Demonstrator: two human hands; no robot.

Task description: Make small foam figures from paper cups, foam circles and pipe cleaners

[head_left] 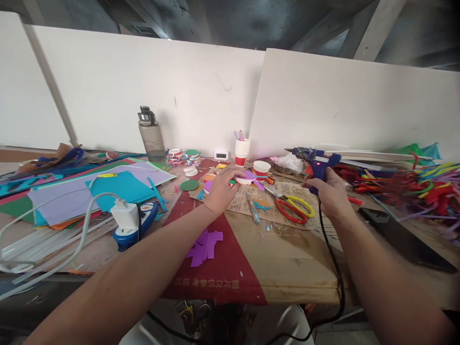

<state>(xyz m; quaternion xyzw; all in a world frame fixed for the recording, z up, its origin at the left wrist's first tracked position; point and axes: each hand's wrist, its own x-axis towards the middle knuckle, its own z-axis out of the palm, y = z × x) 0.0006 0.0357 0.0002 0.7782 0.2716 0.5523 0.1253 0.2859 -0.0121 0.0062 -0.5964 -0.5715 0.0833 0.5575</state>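
Observation:
My right hand [332,191] is wrapped round the handle of a blue hot glue gun [321,165]. The gun has a small red light, and its nozzle points left above the table. At the table's middle, the bent fingers of my left hand [223,190] are closed at the edge of a purple paper piece [256,178], which lies over a small white round. The fingertips are partly hidden. Close by are a pen [253,209], scissors with red and yellow handles [295,209] and a red-and-white paper cup [261,167].
Purple paper strips [204,247] lie in front of my left arm. Coloured sheets [118,189], a charger on a blue power strip [125,223] and a bottle [151,136] are left. A black phone [406,237] and pipe cleaners [420,191] are right. The gun's cord [328,244] hangs over the edge.

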